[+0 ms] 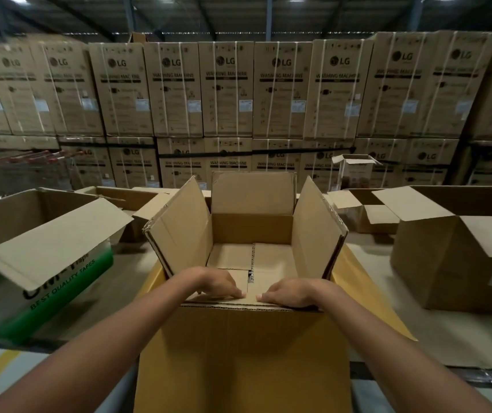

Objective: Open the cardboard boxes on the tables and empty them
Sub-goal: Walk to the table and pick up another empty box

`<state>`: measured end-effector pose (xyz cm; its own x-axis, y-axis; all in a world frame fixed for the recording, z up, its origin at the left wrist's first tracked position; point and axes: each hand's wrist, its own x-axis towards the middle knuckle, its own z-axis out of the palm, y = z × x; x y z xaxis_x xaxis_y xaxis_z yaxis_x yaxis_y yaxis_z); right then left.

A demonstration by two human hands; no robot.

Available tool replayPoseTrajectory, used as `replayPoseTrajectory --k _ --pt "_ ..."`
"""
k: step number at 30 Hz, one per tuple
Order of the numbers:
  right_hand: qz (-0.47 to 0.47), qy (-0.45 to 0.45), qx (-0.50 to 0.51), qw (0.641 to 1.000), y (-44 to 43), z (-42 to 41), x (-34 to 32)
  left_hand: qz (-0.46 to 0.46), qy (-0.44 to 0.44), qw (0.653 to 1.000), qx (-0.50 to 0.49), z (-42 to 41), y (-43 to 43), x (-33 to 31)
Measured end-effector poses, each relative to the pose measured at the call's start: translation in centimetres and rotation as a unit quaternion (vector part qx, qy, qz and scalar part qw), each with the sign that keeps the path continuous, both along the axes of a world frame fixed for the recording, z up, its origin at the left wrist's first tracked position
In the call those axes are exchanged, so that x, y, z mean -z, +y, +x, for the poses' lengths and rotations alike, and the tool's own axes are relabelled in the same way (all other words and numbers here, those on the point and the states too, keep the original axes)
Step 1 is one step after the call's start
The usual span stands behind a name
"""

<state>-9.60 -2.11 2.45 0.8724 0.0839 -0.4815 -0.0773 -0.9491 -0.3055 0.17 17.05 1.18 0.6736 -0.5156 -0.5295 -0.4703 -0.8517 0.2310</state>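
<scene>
Both hands, left hand and right hand, grip the near rim of the open cardboard box at mid-table, thumbs hidden beneath. A blurred left box and a right box flank it, with stacked washing-machine cartons behind.

One head-worn wide-angle view, facing forward and down.
Close over the open brown cardboard box at 6 o'clock; stacked brown printed cartons far off at 12 o'clock.
</scene>
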Motion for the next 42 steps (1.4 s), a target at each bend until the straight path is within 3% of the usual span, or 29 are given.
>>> replayPoseTrajectory --k 7,10,13,15,18,27,29,31,33,34,42 --pt "-0.017 -0.053 0.012 0.998 0.0 -0.6 -1.4 0.018 -0.021 1.0 0.004 0.8 -0.9 -0.8" --pt "-0.063 -0.19 0.053 0.978 -1.3 0.0 -3.6 -0.005 -0.05 0.999 0.013 1.4 -1.9 -2.3" --pt "-0.186 -0.321 0.111 0.922 -3.8 1.4 -5.8 -0.081 -0.094 0.992 0.012 1.5 -3.0 -3.8" --pt "-0.222 -0.31 0.153 0.912 -5.8 2.2 -6.1 -0.093 -0.071 0.993 0.003 1.9 -3.6 -3.4" --pt "-0.247 -0.262 0.198 0.911 -7.7 2.2 -4.4 -0.018 0.003 1.0 -0.012 1.3 -4.4 -1.2" --pt "-0.338 -0.243 0.163 0.895 -6.9 0.0 -3.1 0.009 0.011 1.0 -0.018 0.5 -4.4 -0.4" --pt "-0.306 -0.278 0.14 0.9 -4.8 -0.7 -2.8 -0.002 -0.006 1.0 -0.004 0.2 -3.7 -0.6" --pt "-0.172 -0.302 0.103 0.932 -2.7 -1.5 -2.3 -0.016 -0.03 0.999 0.014 0.1 -2.5 -1.0" --pt "0.008 -0.218 0.078 0.973 -0.9 -2.4 -1.6 -0.026 -0.047 0.998 0.018 -0.2 -1.1 -1.4" --pt "0.042 -0.174 0.059 0.982 -0.1 -2.7 -1.0 -0.031 -0.053 0.998 0.015 -0.5 -0.3 -1.4" --pt "0.003 -0.161 0.06 0.985 0.5 -3.1 0.1 -0.14 -0.139 0.977 -0.083 -4.6 2.7 -0.4"
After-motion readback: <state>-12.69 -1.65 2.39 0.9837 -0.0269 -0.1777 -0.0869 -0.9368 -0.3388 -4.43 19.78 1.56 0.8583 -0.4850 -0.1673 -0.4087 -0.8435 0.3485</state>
